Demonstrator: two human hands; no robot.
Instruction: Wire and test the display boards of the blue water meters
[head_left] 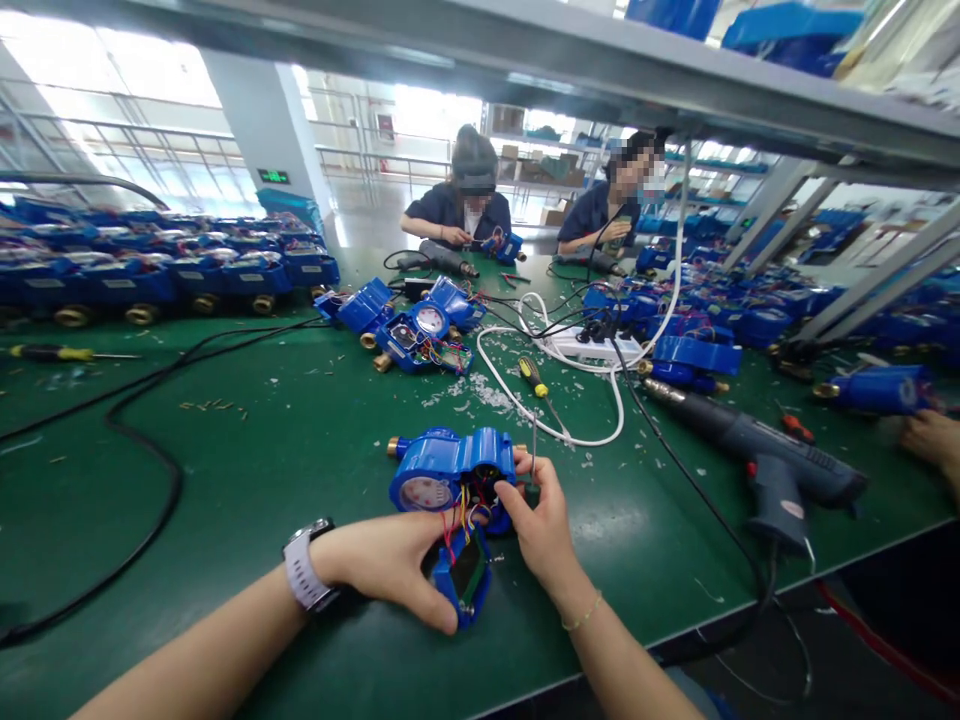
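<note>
A blue water meter (442,465) with a brass pipe end lies on its side in front of me, its housing open and coloured wires (472,497) coming out. My left hand (390,560) reaches under the wires, with the thumb along a blue cover (466,585) that holds a green circuit board. Its other fingertips are hidden behind the meter. My right hand (538,515) grips the right end of the meter, thumb at the opening. A thin metal rod (534,445) stands up by its fingers; its lower part is hidden, so I cannot tell which tool it is.
Opened meters (420,330) lie ahead, near a yellow-black screwdriver (534,378) and a white power strip (592,345). A heat gun (772,450) rests at right, its cable trailing. Stacked meters (150,265) line the left. Two people sit opposite; another person's hand (932,437) is at far right.
</note>
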